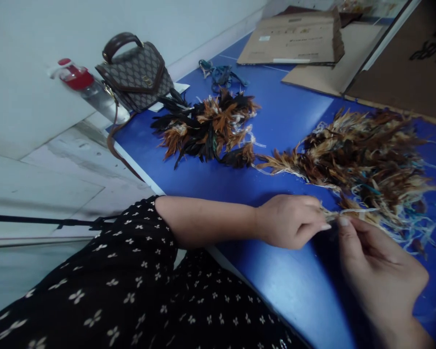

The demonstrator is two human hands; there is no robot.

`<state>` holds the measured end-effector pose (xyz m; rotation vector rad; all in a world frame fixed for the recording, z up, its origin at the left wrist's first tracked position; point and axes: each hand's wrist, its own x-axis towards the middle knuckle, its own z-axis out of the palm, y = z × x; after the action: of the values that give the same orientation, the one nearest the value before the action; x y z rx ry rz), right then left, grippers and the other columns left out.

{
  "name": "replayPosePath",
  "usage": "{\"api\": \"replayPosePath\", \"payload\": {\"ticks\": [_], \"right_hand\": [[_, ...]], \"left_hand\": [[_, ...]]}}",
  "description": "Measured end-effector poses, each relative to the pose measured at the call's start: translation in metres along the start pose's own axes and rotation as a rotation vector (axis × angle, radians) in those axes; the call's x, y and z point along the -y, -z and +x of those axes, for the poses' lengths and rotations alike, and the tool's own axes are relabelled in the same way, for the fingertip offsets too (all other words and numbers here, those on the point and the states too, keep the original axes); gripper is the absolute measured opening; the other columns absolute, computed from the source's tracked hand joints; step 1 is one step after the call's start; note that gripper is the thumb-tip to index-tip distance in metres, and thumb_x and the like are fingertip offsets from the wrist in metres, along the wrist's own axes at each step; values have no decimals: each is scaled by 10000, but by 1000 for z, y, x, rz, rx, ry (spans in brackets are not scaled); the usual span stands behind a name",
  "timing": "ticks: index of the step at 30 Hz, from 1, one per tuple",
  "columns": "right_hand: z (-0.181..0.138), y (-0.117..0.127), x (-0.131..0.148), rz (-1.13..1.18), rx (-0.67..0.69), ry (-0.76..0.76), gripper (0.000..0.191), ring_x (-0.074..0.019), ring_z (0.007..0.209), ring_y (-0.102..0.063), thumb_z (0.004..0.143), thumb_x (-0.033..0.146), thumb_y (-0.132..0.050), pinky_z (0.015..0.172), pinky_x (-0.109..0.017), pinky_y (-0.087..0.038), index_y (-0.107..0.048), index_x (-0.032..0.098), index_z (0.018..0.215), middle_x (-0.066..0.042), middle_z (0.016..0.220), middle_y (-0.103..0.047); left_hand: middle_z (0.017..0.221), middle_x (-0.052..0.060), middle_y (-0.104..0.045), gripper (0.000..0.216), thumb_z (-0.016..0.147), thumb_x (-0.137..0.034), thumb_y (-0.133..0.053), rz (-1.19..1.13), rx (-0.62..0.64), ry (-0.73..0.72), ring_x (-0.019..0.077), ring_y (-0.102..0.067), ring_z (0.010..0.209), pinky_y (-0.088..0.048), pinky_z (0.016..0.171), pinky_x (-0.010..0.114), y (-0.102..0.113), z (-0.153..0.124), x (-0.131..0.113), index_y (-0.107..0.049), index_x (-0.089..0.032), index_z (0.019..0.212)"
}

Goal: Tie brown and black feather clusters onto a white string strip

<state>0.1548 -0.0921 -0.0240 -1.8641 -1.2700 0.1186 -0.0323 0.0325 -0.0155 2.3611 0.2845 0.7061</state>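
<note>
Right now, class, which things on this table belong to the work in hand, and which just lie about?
In hand: feather strand, pinched by left hand and right hand; brown feather pile; dark feather pile.
Lying about: handbag, bottle, cardboard, blue cords.

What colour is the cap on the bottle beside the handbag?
The bottle cap is red, best seen in the head view.

Feather pile (366, 155) runs off the right edge; cardboard (294, 39) print unreadable; bottle (83, 85) blurred.
</note>
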Motion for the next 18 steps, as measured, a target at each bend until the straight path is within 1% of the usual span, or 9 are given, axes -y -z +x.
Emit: {"api": "replayPosePath", "payload": {"ticks": [2,4,5,7,9,10,13,15,18], "right_hand": [[1,0,-3,2,42,43,380,-168,784,-797,1008,560,-759,734,-252,-580,-899,219,1103,-54,968,-874],[1,1,-3,3,67,89,366,-168,793,-810,1011,545,-763,738,-242,-590,-899,220,1109,-47,966,-877],[1,1,-3,-3,77,119,360,-165,776,-808,1013,539,-762,722,-237,-590,-900,219,1107,-42,949,-876],[0,2,-2,-5,98,169,333,-156,742,-801,1027,511,-756,671,-229,-579,-901,225,1114,-33,935,-875],[0,2,0,0,120,199,299,-150,748,-809,1040,479,-752,655,-219,-578,-897,239,1144,-23,971,-884],[0,2,1,-2,126,220,286,-150,755,-815,1043,468,-753,660,-212,-585,-896,245,1151,-20,988,-887],[-1,1,5,-12,126,323,264,-153,708,-817,1043,450,-762,637,-206,-602,-897,232,1105,-23,955,-887],[-2,-1,7,-2,144,391,251,-158,669,-811,1052,437,-753,594,-213,-599,-892,229,1074,-25,929,-884],[-4,-4,10,26,176,426,209,-151,665,-809,1069,406,-738,599,-212,-608,-875,248,1082,-5,941,-885]], "left_hand": [[847,83,-680,395,1108,-368,-593,-214,-111,70,190,-674,911,-566,923,339,4,3,5,-739,-163,802],[919,93,-695,375,1049,-445,-708,-469,-198,167,182,-664,936,-556,907,337,7,7,9,-758,-158,813],[974,102,-712,382,1019,-486,-752,-620,-201,228,171,-656,921,-551,862,327,8,8,9,-765,-156,827],[1035,110,-732,421,979,-551,-791,-960,-132,366,135,-614,812,-496,696,288,8,11,8,-741,-157,840],[997,98,-732,442,968,-575,-795,-1270,-55,485,96,-524,673,-371,555,245,7,12,5,-687,-162,855],[938,78,-716,444,966,-568,-801,-1381,-48,531,80,-476,621,-317,522,227,6,12,2,-657,-164,853],[732,-22,-568,442,975,-496,-825,-1509,-77,651,35,-336,521,-221,481,184,6,12,-5,-592,-162,802],[647,-74,-443,453,1008,-459,-804,-1506,-92,746,21,-270,486,-189,464,167,7,12,-10,-561,-165,765],[585,-103,-359,468,1058,-448,-752,-1476,-139,854,21,-228,461,-175,443,154,9,13,-18,-539,-174,744]]}}
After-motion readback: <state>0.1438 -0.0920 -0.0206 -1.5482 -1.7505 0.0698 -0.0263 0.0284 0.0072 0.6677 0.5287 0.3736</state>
